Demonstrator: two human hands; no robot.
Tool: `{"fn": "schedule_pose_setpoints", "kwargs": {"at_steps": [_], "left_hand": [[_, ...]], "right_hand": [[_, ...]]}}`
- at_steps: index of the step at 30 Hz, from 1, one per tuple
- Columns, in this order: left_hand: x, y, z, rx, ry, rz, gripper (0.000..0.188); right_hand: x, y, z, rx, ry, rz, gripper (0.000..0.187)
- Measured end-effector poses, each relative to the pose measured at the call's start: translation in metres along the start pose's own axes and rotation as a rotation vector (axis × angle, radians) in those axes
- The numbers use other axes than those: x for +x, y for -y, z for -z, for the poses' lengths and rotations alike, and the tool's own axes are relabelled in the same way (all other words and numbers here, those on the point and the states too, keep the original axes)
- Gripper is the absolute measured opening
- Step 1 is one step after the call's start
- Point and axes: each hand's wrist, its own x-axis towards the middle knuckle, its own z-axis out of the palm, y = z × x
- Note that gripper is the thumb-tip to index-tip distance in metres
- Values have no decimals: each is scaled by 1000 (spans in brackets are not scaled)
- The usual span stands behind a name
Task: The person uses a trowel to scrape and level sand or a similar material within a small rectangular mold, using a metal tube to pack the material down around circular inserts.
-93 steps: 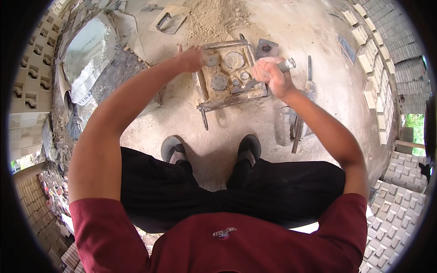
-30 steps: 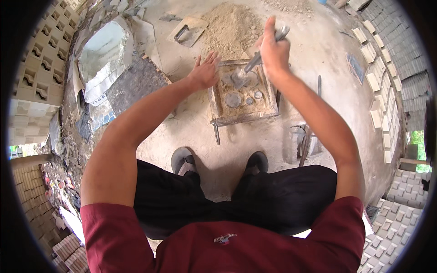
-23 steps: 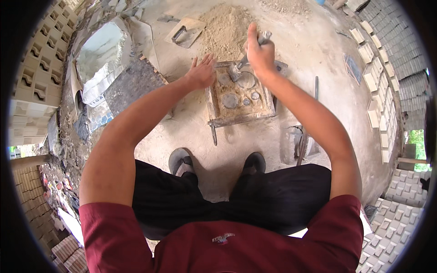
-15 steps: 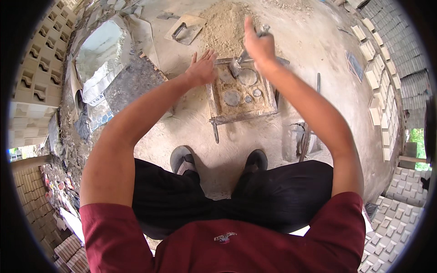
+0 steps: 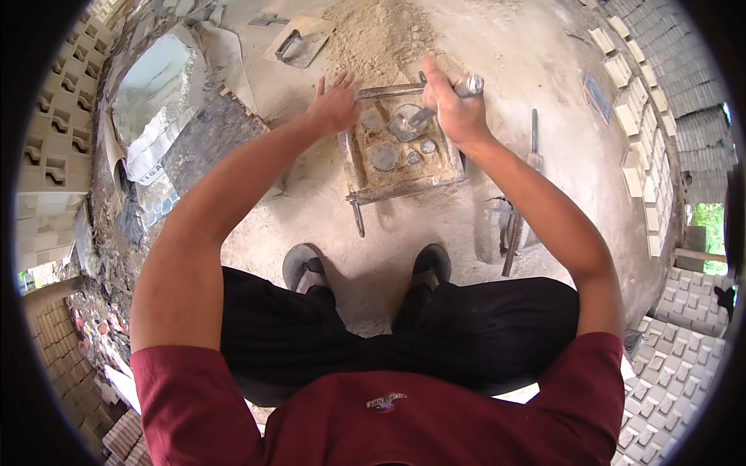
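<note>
Metal trowel (image 5: pixel 410 122) lowered into mould (image 5: pixel 400 147), right hand (image 5: pixel 454 109) dropped

Right hand (image 5: pixel 454 109) grips a trowel (image 5: pixel 416 118) over the mould (image 5: pixel 400 147); left hand (image 5: pixel 334 105) steadies it.

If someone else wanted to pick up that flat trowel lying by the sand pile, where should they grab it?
By its raised handle. The trowel lies flat on the ground left of the sand pile, blade down, with the handle standing up off the plate on top. Coming from above and closing round that handle looks easiest, since the thin plate sits flush on the ground and offers no edge to get under.
</note>
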Motion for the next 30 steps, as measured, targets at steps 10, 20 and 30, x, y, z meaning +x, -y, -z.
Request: {"fn": "schedule_pose_setpoints", "kwargs": {"at_steps": [10,20,30], "left_hand": [[-50,-17,-38,56,185,-255,65],[-69,-21,-37,227,248,-391,59],[-59,-5,-27,166,157,-174,63]], "right_hand": [[19,10,62,381,537,18,43],[26,38,47,379,423,-61,42],[21,17,20,323,325,41,38]]}}
